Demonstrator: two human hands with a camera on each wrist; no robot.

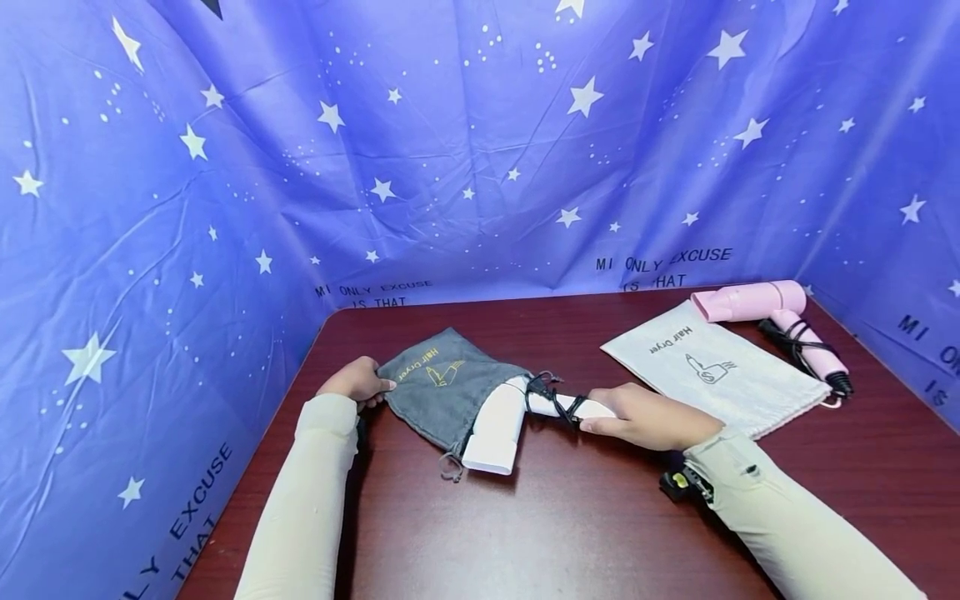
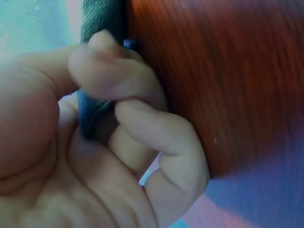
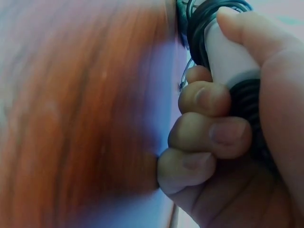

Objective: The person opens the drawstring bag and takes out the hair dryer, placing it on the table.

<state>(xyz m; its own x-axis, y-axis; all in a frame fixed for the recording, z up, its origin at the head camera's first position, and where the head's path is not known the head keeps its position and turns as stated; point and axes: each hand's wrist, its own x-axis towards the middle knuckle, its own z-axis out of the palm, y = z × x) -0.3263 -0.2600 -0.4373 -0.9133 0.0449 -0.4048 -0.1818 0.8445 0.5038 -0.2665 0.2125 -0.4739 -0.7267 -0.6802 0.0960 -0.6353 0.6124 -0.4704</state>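
A white hair dryer (image 1: 497, 429) has a black cord wound about its handle. My right hand (image 1: 637, 417) grips that handle; in the right wrist view the fingers (image 3: 209, 133) curl round it. Left of the dryer, a grey drawstring pouch (image 1: 450, 375) lies with gold "Hair Dryer" lettering and a dryer drawing facing up. The dryer's head overlaps the pouch's right end, where the drawstrings show. At the pouch's left edge my left hand (image 1: 360, 383) pinches the cloth. The left wrist view shows grey fabric (image 2: 97, 21) between thumb and curled fingers.
A white drawstring pouch (image 1: 708, 371) lies at the back right of the dark red table (image 1: 600, 533). Over its far corner rests a pink hair dryer (image 1: 753, 302), its black cord wound round the handle. A blue star-patterned curtain (image 1: 465, 150) rises behind and at both sides.
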